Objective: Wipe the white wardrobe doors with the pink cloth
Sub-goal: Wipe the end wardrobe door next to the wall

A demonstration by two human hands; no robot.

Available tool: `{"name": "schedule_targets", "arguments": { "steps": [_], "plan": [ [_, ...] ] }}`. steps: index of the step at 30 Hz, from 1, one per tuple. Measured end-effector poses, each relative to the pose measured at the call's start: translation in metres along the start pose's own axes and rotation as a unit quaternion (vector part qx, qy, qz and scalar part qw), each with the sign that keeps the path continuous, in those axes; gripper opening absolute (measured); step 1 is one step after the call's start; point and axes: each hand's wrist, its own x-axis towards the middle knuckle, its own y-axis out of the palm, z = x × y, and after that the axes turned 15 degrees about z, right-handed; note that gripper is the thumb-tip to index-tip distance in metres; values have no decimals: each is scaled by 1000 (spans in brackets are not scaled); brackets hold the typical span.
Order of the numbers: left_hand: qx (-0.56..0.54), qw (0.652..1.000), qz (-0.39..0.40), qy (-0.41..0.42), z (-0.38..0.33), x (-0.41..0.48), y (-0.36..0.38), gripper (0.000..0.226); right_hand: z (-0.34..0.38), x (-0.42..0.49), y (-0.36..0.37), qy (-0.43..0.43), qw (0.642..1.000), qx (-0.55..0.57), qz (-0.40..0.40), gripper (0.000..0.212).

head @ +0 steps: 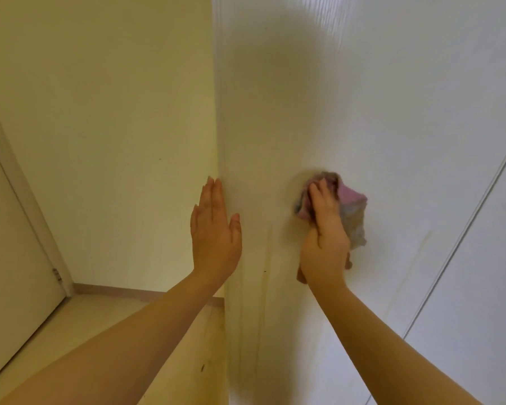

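Head view, both bare forearms are reaching forward to the white wardrobe door [319, 118]. The right hand [323, 232] is pressing a bunched pink cloth [351, 211] flat against the door panel, palm toward the door, fingers extended over the wad and curled lightly into it; the thumb is tucking under the lower edge of the fabric. The cloth is showing pink at its upper folds beyond the fingertips and grey-blue on the part hanging to the right of the knuckles; it is touching the door on its far side. The left hand [215, 226] is lying open and flat, fingers straight and together, thumb spread out to the right, holding nothing; its fingertips are resting at the left corner edge of the wardrobe, well to the left of the cloth hand. A soft dark shadow [278, 71] is falling on the door above both hands. Faint yellowish vertical streaks [268, 258] are running down the panel between and below the two hands. To the right of the cloth hand, a thin seam line [476, 206] is dividing this door from the next panel. To the left of the open hand a cream wall [100, 112] is receding, with a room door [9, 258] and its hinge [57, 274] further left.
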Motion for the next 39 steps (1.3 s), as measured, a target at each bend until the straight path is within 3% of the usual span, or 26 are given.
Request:
{"name": "schedule_targets", "arguments": {
  "steps": [2, 5, 8, 10, 16, 22, 30, 34, 39],
  "plan": [
    [-3, 999, 31, 15, 6, 8, -2, 65, -8, 14, 15, -32, 989, -132, 52, 60],
    [5, 997, 54, 55, 18, 16, 6, 69, -29, 24, 32, -45, 956, -281, 63, 65],
    [22, 994, 17, 103, 34, 22, 17, 72, -47, 26, 37, -56, 909, -410, 52, 109],
    [28, 992, 3, 125, 42, 27, 22, 64, -50, 28, 34, -93, 888, -447, 46, 118],
    [68, 986, 1, 151, 59, 23, 34, 57, -67, 29, 28, -172, 873, -452, 62, 103],
    [12, 993, -13, 117, 49, 13, 40, 66, -72, 29, 24, -220, 878, -421, 65, 54],
    [-115, 987, 12, 107, 36, 8, 40, 53, -74, 37, 25, -265, 874, -406, 27, 45],
    [-123, 983, -48, 126, 44, 6, 54, 50, -79, 38, 32, -289, 871, -396, -3, 46],
    [-117, 977, -97, 147, 54, 7, 71, 62, -79, 37, 37, -283, 870, -405, -16, 48]
  ]
}}
